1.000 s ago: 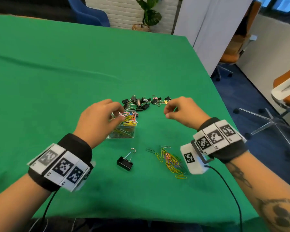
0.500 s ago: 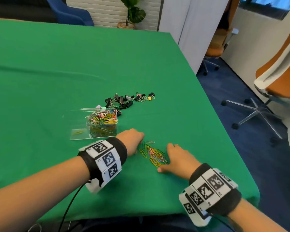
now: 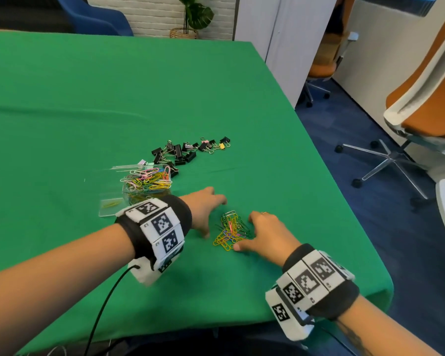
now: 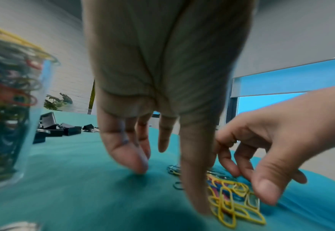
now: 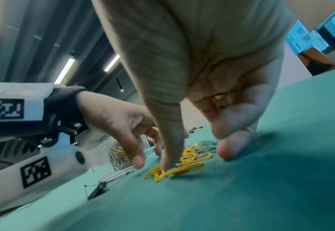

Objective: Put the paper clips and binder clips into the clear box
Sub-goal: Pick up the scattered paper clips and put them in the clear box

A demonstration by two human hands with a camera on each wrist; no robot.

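Fingers first: on my left hand (image 3: 205,207) they are spread and pointing down, tips on the green table (image 3: 62,104) just left of the loose paper clips (image 3: 230,231), gripping nothing. A second ago that hand was up at the clear box (image 3: 147,187), and half a second ago it sat balled beside the pile; now it has opened out and flanks it. From the left wrist view the thumb (image 4: 198,179) lies along the pile's near edge. The small heap looks tighter than it did half a second back, so I judge I'm herding it together for one scoop.

Moving right, my right hand (image 3: 265,233) has dropped from the binder clips (image 3: 188,150) and now brackets the heap from the other side, fingers (image 5: 229,146) apart and lightly bent, thumb touching the yellow clips, nothing pinched yet.

So the step has switched: this pile is next. The box stands behind my left wrist, already heaped to the brim with coloured clips, which makes me doubt there's room to spare. The binder clips lie beyond it, well apart from both hands, still outside the box.
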